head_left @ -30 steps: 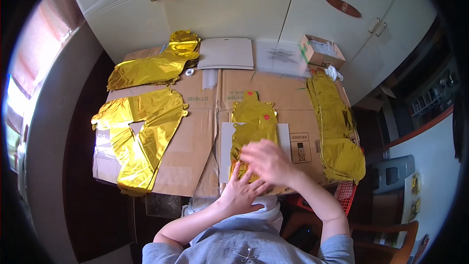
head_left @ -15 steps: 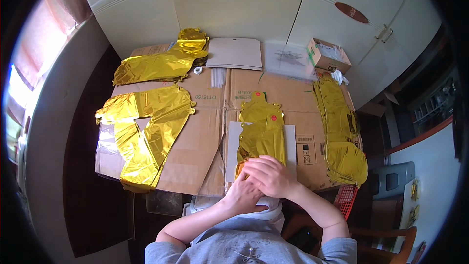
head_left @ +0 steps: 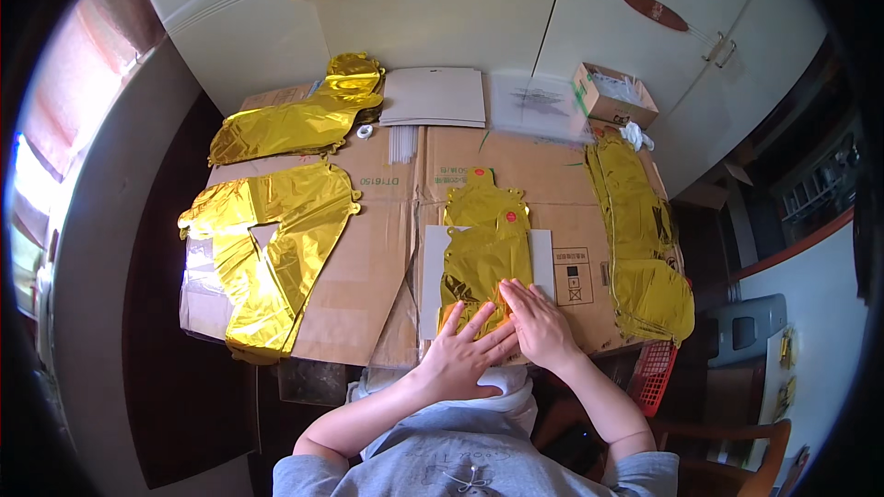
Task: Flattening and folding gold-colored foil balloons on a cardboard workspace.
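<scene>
A gold foil balloon (head_left: 486, 253), flat and folded, lies lengthwise on a white card (head_left: 541, 267) at the near middle of the table. Two small red round stickers show on its far part. My left hand (head_left: 460, 354) rests on the balloon's near end, fingers spread. Beside it, my right hand (head_left: 541, 324) lies flat with fingers stretched out along the balloon's right near edge. Neither hand grips anything. The balloon's near edge is partly hidden under my fingers.
More flat gold foil balloons lie at the left (head_left: 276, 248), far left (head_left: 285, 129) and right (head_left: 640, 230) on the cardboard-covered table (head_left: 368, 267). Along the back are grey cards (head_left: 433, 97), clear plastic sheets (head_left: 534, 106), a small box (head_left: 615, 97) and a white tape roll (head_left: 365, 132).
My right hand has come off the back of my left hand and moved right, onto the balloon's edge. My left hand's fingers have spread. The whole view has shifted slightly.
</scene>
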The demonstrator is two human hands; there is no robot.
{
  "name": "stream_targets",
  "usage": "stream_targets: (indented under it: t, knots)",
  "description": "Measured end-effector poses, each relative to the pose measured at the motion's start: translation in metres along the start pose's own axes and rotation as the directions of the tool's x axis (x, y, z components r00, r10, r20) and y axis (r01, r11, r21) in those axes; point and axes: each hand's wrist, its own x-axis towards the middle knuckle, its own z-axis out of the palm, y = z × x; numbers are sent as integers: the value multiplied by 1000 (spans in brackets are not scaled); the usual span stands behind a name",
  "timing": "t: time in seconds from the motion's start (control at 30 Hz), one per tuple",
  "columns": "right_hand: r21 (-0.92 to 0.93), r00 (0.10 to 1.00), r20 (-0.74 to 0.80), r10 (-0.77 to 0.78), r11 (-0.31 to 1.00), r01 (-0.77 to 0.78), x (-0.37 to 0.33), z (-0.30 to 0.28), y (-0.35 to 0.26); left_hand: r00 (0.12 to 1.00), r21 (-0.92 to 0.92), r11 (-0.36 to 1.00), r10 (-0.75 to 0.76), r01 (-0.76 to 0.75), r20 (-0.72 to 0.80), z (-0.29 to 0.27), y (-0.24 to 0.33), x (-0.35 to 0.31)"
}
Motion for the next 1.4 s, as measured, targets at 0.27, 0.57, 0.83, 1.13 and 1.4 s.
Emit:
stream_targets:
  t: [0.27, 0.57, 0.83, 1.13, 1.4]
  knots:
    - [-60, 997, 71, -21, 998, 25, 0, 4, 6, 997, -75, 997, 8, -14, -76, 5, -13, -6]
    - [-100, 997, 80, -9, 995, 17, -1, 3, 2, 992, -48, 999, -10, 4, -125, 3, -25, -9]
    - [-80, 998, 58, -13, 997, 18, -1, 2, 2, 962, 57, 977, -192, 207, -193, 5, -25, -18]
    - [-1, 997, 76, -19, 1000, 19, -2, 1, 3, 956, 47, 978, -186, 201, -226, 24, 22, -25]
    - [-238, 981, 15, 192, 954, -183, 31, -30, 35, 966, 85, 970, -215, 229, -143, 13, 23, -26]
